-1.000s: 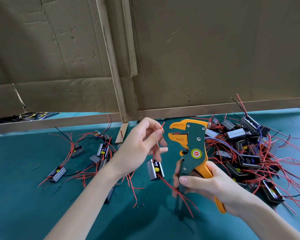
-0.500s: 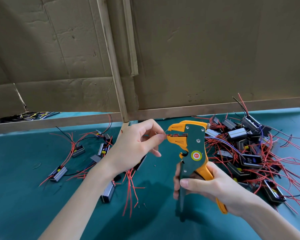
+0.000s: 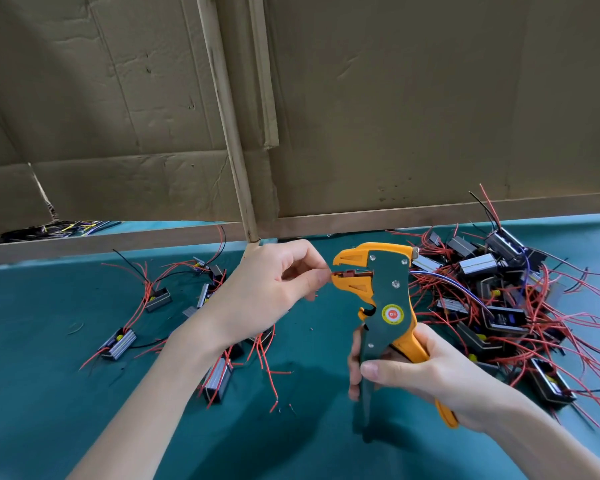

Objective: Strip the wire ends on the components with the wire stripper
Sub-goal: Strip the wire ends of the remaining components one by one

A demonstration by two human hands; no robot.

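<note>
Where creased, dented cardboard (image 3: 430, 98) walls off the back, braced by a thin wooden batten (image 3: 227, 126), a smooth teal table (image 3: 49, 393) spreads below. On its right, components (image 3: 492, 306) lie in a tangled heap, boxy black and ribbed grey shells trailing thin red leads (image 3: 568, 344); a few strays (image 3: 118, 342) lie scattered apart on the left. The right hand (image 3: 430, 372) wraps its fingers and thumb round the handles of the stripper (image 3: 385, 299), a pistol-shaped tool of dark green plates and orange plastic. It is held upright above the table between the two groups, its beaked jaws pointing left and nearly closed. The left hand (image 3: 264, 292), curled, pinches a red wire (image 3: 329, 271) between thumb and forefinger, right at the mouth of the jaws. Whether the wire end sits inside cannot be told. Red strands (image 3: 265, 355) dangle under the left wrist beside a ribbed grey block (image 3: 219, 379).
</note>
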